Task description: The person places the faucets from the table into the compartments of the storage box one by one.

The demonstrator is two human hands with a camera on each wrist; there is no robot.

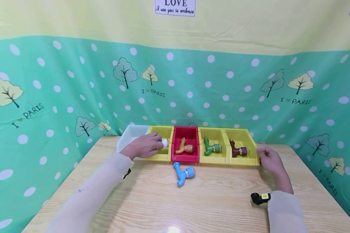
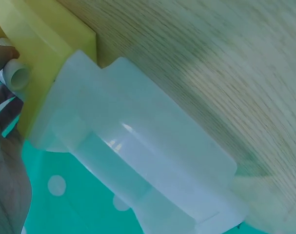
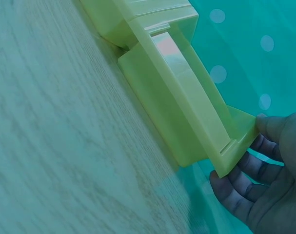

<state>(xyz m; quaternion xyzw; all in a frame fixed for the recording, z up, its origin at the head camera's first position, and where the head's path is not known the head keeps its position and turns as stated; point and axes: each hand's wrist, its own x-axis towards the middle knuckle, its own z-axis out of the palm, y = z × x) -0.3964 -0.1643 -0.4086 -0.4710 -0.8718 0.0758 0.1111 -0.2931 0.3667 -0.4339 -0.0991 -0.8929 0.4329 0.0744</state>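
Note:
My left hand [image 1: 145,145] pinches a white plastic tap [image 1: 165,142] over the yellow bin [image 1: 169,154] second from the left. In the left wrist view the tap's round open end [image 2: 17,78] shows between thumb and fingers; the rest of it is largely hidden. At the row's right end, my right hand [image 1: 270,158] grips the side edge of the last yellow bin [image 3: 226,158], thumb on top and fingers below. A light blue tap [image 1: 182,174] lies on the table in front of the red bin [image 1: 185,160].
An orange tap [image 1: 181,147] lies in the red bin, a green tap [image 1: 211,148] and a dark brown tap [image 1: 237,150] in the yellow bins to its right. A whitish translucent bin [image 2: 152,141] ends the row at left. Behind hangs a green dotted curtain [image 1: 189,84].

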